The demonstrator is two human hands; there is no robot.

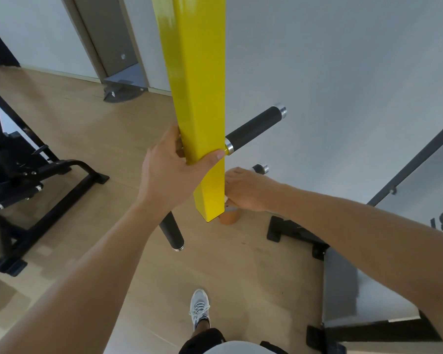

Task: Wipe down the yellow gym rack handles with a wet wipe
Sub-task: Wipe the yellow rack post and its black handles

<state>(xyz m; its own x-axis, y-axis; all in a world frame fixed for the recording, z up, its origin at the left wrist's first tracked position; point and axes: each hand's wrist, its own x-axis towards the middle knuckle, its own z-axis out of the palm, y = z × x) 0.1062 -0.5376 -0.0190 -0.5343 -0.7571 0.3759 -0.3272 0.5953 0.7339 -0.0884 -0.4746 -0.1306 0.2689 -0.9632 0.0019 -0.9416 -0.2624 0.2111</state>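
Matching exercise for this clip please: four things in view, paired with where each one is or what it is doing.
1. left hand
2. right hand
3. black foam grip with chrome ends
4. white laced sneaker

a. planted on the wooden floor
b. sticks out from the post's right side
c. wraps around the yellow square steel post
d. low beside the post, a scrap of white under its fingers

1-c, 2-d, 3-b, 4-a

One head-worn camera looks steeply down, close to a yellow rack post [197, 103] above wooden floor [118, 154].

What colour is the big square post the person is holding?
Bright yellow. The yellow post shows best in the head view, with the left hand wrapped round it.
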